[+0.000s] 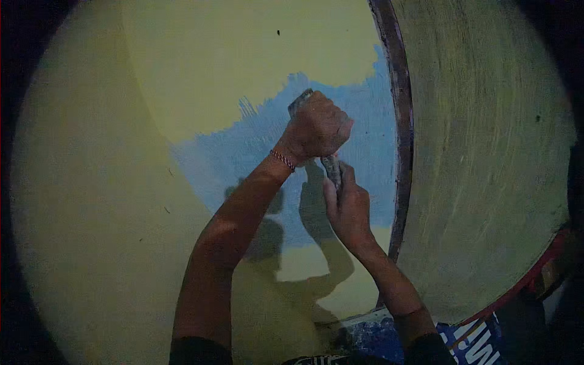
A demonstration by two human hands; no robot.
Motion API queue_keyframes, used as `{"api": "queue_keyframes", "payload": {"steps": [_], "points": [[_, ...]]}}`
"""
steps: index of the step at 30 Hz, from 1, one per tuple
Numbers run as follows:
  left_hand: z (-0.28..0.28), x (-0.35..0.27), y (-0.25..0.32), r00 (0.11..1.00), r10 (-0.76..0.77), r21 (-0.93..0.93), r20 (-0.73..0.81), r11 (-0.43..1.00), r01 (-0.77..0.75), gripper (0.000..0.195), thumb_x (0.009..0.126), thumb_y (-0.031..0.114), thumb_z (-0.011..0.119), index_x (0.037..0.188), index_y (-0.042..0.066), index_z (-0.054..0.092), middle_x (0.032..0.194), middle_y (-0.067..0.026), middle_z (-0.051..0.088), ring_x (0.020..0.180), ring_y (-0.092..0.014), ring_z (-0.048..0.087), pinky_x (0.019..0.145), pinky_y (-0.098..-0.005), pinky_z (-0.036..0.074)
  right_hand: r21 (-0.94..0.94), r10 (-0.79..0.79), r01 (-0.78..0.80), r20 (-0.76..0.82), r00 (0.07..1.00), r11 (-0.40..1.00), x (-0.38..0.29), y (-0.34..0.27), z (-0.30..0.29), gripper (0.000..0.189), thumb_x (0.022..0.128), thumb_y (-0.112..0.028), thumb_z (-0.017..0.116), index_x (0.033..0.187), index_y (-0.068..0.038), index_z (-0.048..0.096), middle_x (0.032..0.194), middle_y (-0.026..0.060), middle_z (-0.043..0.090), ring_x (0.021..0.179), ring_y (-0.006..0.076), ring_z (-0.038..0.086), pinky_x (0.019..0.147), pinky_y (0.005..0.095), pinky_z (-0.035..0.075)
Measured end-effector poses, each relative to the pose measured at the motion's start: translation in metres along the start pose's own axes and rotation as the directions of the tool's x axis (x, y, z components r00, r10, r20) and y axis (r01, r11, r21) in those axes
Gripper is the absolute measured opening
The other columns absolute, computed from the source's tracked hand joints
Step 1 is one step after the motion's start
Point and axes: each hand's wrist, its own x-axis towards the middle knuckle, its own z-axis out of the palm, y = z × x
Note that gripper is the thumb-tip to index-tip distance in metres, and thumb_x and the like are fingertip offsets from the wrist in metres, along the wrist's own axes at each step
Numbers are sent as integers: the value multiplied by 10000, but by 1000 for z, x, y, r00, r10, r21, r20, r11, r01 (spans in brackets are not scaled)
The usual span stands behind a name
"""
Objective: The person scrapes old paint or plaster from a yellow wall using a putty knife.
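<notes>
My left hand (318,125) is raised before a pale yellow wall (255,54), its fingers curled into a fist. A grey, worn, flat-ended object (299,103) sticks out past the thumb side; most of it is hidden by the fist. Just below, my right hand (351,212) grips a grey, stained tool handle (331,171) that points up towards the left fist. The far end of that handle is hidden, so the tool's kind cannot be told. Behind both hands spreads a light blue painted patch (369,118) with ragged, brush-streaked edges.
A dark upright strip (404,114) borders the patch on the right. Beyond it stands a streaked, dull greenish panel (483,137) with a red lower edge (515,292). Low down are a smeared blue object (372,335) and blue material with white lettering (477,340). Shadows fall across the wall.
</notes>
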Motion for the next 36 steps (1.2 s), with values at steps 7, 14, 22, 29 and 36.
{"api": "queue_keyframes", "payload": {"steps": [7,14,22,29,36], "points": [[-6,-5,9,909,-227,-199,351,930,309,246,744,184,539,546,50,481,507,-115,447,487,-295,419,554,-380,356,572,263,-457,391,882,682,-2,-20,-25,350,823,-212,503,1026,44,378,670,51,506,464,121,489,384,262,391],[-30,-4,-18,913,-215,-121,348,955,271,315,744,225,542,499,44,459,487,-124,433,497,-294,416,542,-400,350,714,186,-474,447,875,516,11,-49,-6,306,823,-271,510,945,-14,399,657,6,465,416,54,402,335,183,312],[-14,-14,-12,899,-257,-171,354,927,333,315,730,236,560,494,50,467,493,-124,442,508,-292,425,525,-401,349,731,245,-500,436,866,465,6,-43,-5,294,834,-283,501,983,-45,412,635,-8,439,403,42,361,315,182,278],[-7,9,-41,884,-345,-169,316,897,410,361,741,257,558,476,38,449,467,-131,420,453,-298,404,527,-397,352,739,166,-421,397,903,526,42,-33,-9,392,834,-291,499,1107,-32,389,648,-5,440,416,40,358,316,177,273],[20,-17,-30,903,-296,-144,312,924,353,347,734,250,568,493,32,448,469,-134,415,469,-294,399,511,-391,338,719,216,-429,374,902,547,37,-4,1,284,836,-255,489,998,-36,408,642,5,439,412,45,365,317,180,281]]}}
